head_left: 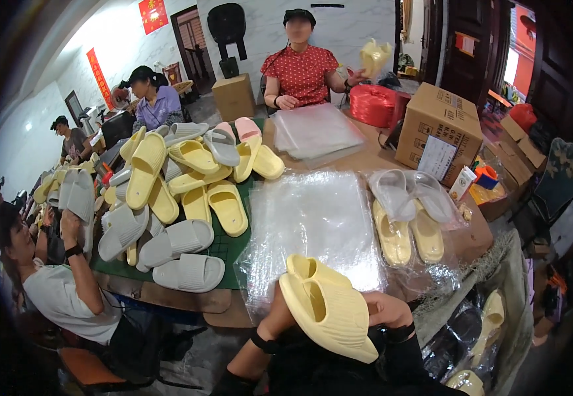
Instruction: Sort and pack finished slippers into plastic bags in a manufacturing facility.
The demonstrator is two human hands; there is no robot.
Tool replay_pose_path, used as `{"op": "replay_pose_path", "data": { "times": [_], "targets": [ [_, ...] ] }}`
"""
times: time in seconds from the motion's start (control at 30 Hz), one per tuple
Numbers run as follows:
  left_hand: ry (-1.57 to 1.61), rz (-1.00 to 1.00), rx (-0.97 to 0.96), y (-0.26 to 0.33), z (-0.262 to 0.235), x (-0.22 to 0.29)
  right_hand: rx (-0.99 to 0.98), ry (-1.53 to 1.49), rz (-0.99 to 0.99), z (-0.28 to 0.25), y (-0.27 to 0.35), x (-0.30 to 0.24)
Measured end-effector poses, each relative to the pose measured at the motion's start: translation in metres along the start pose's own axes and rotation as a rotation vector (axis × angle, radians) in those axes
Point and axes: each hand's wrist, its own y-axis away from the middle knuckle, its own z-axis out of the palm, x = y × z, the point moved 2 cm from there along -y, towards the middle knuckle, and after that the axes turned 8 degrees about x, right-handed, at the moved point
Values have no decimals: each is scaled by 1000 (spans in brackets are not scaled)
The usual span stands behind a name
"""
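A pair of pale yellow ribbed slippers [329, 317] is held together in front of me, above the table's near edge. My left hand [277, 315] grips the pair from the left, its fingers mostly hidden behind the soles. On the other side my right hand [389, 310] is closed at the ribbed straps. Just beyond lies a stack of clear plastic bags [316, 228]. Grey slippers [394, 191] and yellow slippers [392, 234] in clear bags lie right of that stack. At left, loose yellow and grey slippers [191, 256] are heaped on a green mat [233, 263].
A co-worker in red [303, 72] sits across the table, holding yellow slippers [374, 58], beside more bags [316, 131] and red twine [372, 105]. A cardboard box [439, 125] stands right. A woven sack [514, 297] holds bagged slippers. Another co-worker [72, 297] sits at left.
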Motion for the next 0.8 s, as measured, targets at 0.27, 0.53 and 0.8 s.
{"op": "replay_pose_path", "data": {
  "times": [0.27, 0.53, 0.8],
  "targets": [
    [-661, 346, -109, -20, -15, -17, -323, -50, -13, -15, 12, 21],
    [-1035, 196, -235, -33, -6, -21, -588, 245, -203, -5, 7, 15],
    [-837, 351, -132, -44, -8, -3, -441, 589, -134, 10, 15, 4]
  ]
}}
